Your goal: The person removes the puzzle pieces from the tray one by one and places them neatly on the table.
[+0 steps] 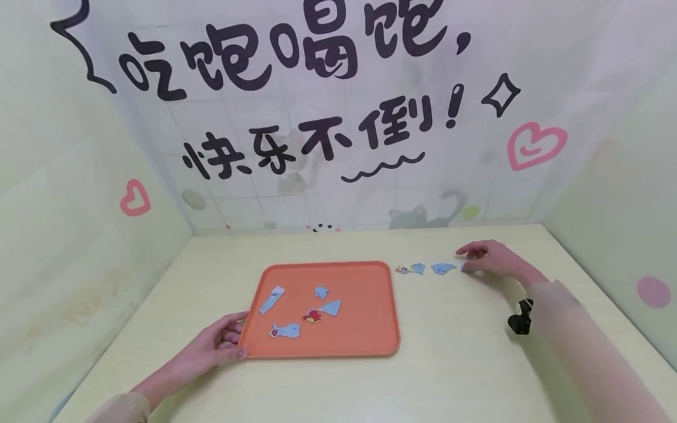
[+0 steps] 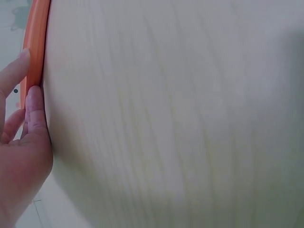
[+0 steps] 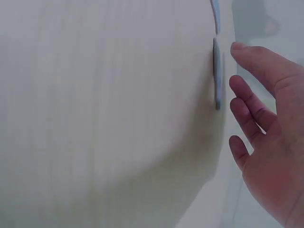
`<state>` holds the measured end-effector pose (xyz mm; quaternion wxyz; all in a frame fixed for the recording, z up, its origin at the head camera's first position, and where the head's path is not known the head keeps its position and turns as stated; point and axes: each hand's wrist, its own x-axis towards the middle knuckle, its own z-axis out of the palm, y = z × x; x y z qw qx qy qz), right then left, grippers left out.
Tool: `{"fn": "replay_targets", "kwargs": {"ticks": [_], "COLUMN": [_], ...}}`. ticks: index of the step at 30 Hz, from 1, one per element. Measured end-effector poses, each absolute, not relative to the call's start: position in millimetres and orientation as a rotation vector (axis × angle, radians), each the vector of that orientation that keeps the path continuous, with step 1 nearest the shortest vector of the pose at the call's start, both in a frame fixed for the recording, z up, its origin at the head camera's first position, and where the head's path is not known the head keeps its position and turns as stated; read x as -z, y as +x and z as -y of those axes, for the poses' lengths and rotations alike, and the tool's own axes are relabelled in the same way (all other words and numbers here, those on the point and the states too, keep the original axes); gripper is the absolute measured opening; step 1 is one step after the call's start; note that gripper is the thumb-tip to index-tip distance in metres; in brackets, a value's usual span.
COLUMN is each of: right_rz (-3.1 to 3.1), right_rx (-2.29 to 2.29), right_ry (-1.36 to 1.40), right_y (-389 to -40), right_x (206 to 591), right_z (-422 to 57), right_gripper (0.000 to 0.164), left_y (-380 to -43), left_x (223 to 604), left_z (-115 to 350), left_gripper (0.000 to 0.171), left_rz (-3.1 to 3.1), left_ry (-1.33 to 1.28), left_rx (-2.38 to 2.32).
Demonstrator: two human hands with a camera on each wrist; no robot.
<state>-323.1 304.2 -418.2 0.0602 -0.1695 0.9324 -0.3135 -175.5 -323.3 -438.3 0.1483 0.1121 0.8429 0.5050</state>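
Booth-like indoor setting, wood-grain tabletop point(image 1: 449, 379), cartoon-printed walls point(image 1: 338, 202), black Chinese lettering point(image 1: 329, 144), pink hearts point(image 1: 534, 148)

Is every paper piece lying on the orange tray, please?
No, several paper pieces lie on the table beside the tray, near the right hand.

The tray point(image 1: 359, 294) looks like smooth plastic, kinda satin. The bench point(image 1: 317, 388) has wood grain, smooth and pretty matt. The puzzle pieces point(image 1: 285, 331) seem like printed paper or card. The backdrop point(image 1: 338, 202) is matt; the right sleeve point(image 1: 597, 346), plain cloth.
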Motion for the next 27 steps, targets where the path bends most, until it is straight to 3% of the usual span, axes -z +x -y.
{"fn": "replay_targets", "kwargs": {"ticks": [17,27], "right_rz": [-2.794,-2.793], "right_rx": [0.955,0.87], "right_ry": [-0.79,-0.973], "right_y": [-348,-338], "right_x": [394,395], "right_z": [-193,-123], "right_gripper": [0.04,0.036], "left_y": [-176,-177], "left_x": [437,436], "left_z": [323,323], "left_gripper": [0.084,0.087], "left_rz": [-2.418,-2.41], "left_ry": [0.312,0.333], "left_rx": [-1.462,-1.457]}}
